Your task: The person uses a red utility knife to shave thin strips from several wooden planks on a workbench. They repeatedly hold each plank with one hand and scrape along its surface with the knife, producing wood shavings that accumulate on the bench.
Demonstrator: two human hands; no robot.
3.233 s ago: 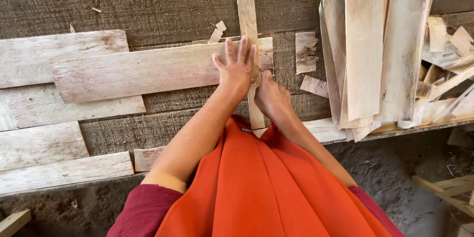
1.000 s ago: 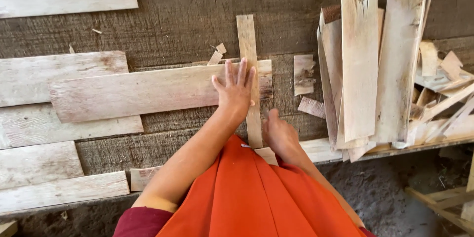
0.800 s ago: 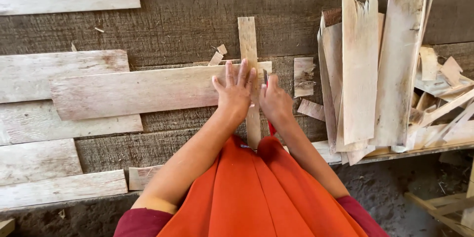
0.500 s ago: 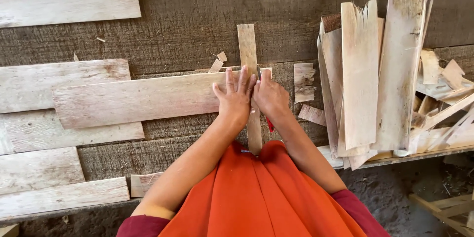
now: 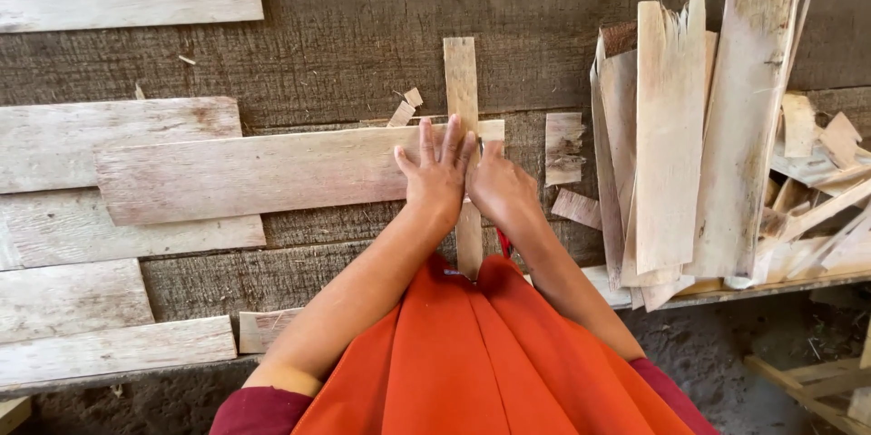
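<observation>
Under both hands (image 5: 467,183), narrow strip (image 5: 462,81) runs lengthwise away, seemingly flat.

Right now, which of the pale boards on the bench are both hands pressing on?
The long flat board lying crosswise over the narrow upright strip. The left hand and right hand rest on its right end; the other boards lie untouched.

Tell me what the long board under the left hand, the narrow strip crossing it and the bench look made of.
Long board: pale thin wood, unfinished, with streaky grain and a rough surface. Narrow strip: the same light raw wood, cleaner cut. Bench: dark, weathered planks, coarse grain and a visible seam; seemingly untreated timber.
</observation>
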